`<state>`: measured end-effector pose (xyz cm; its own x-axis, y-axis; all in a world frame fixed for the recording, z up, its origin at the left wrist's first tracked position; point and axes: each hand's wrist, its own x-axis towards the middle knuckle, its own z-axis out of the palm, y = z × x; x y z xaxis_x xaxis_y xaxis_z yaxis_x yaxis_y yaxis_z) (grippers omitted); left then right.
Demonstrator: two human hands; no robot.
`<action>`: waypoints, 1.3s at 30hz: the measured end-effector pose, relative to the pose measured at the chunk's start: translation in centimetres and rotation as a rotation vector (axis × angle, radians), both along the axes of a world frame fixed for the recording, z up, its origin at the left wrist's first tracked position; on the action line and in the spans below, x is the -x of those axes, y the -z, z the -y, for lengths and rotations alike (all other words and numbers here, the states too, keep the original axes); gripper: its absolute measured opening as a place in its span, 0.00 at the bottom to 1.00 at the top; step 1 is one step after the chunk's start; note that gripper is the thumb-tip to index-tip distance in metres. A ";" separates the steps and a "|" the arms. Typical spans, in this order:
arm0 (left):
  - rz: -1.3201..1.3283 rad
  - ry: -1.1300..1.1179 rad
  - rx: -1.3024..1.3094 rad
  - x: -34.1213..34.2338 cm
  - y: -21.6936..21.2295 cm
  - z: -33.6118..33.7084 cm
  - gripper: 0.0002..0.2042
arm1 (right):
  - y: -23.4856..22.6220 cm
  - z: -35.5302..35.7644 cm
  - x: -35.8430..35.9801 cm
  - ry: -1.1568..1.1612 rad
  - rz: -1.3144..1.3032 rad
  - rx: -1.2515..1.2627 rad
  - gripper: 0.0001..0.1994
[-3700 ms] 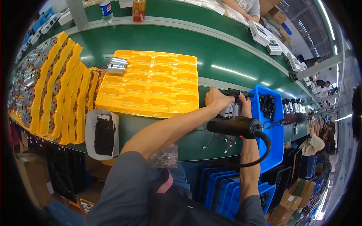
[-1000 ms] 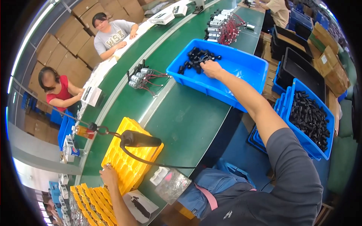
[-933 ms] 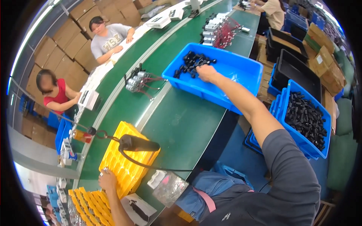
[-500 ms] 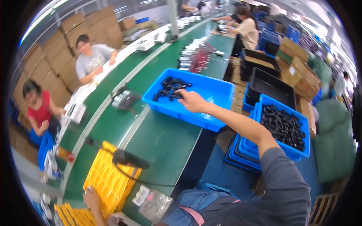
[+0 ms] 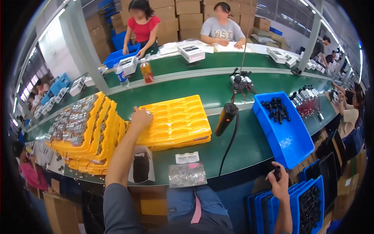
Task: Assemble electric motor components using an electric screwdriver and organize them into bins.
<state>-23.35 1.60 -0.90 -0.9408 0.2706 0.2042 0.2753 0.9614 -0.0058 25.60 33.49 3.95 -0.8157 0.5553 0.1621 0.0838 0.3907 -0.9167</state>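
My right hand (image 5: pixel 279 186) is closed around a small black cylindrical part (image 5: pixel 277 173), off the table's front edge and beside the near end of a blue bin (image 5: pixel 286 142). Loose black parts (image 5: pixel 276 110) lie in that bin's far end. My left hand (image 5: pixel 141 118) is at the left edge of the yellow moulded tray (image 5: pixel 175 121), fingers curled. A bit of silvery metal shows at its fingertips, too small to name. The tray's pockets look bare, and it lies on top of at least one more tray.
Yellow trays filled with silver motors (image 5: pixel 72 121) are stacked at left. A black corded screwdriver (image 5: pixel 226 119) hangs over the green table. Nearer stand a white box (image 5: pixel 150 167) and a clear bag (image 5: pixel 187 174). Blue crates (image 5: pixel 311 210) with black parts sit at right; two co-workers are opposite.
The view has swung left. My right hand has left the blue bin and come back toward me with a black part. My left hand is still by the yellow tray.
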 end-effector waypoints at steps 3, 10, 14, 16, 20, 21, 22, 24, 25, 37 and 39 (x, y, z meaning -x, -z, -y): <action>-0.034 -0.039 0.070 -0.9 0.0 -0.5 0.25 | 1.2 1.8 0.3 -0.029 0.031 0.055 0.19; -0.038 -0.011 0.295 -0.3 -0.2 -2.2 0.21 | 5.1 5.0 0.6 -0.116 0.066 0.086 0.20; 0.074 0.171 0.228 1.2 0.4 0.3 0.16 | 6.8 7.5 0.1 -0.146 0.093 0.122 0.19; -0.052 0.242 0.016 1.9 1.0 1.7 0.13 | 7.3 8.5 0.2 -0.166 0.110 0.173 0.19; -0.167 0.088 -0.109 0.0 0.6 1.2 0.13 | 8.0 10.1 0.5 -0.190 0.142 0.226 0.18; -0.165 0.084 -0.112 -0.3 1.2 1.3 0.13 | 8.4 10.7 0.4 -0.193 0.145 0.223 0.18; -0.210 0.034 -0.171 -0.4 1.7 1.5 0.13 | 8.7 11.0 0.6 -0.214 0.127 0.232 0.19; -0.298 -0.063 -0.292 -0.6 2.1 1.5 0.14 | 9.0 11.6 1.3 -0.251 0.092 0.246 0.21; -0.303 -0.071 -0.301 -0.5 2.0 1.4 0.14 | 8.8 11.9 1.8 -0.259 0.090 0.235 0.21; -0.539 -0.427 -0.954 1.2 0.5 2.0 0.28 | 7.9 15.5 5.4 -0.348 -0.081 0.540 0.26; -0.324 -0.305 -1.048 0.7 -1.0 2.1 0.30 | 7.7 15.3 5.5 -0.335 -0.007 0.506 0.26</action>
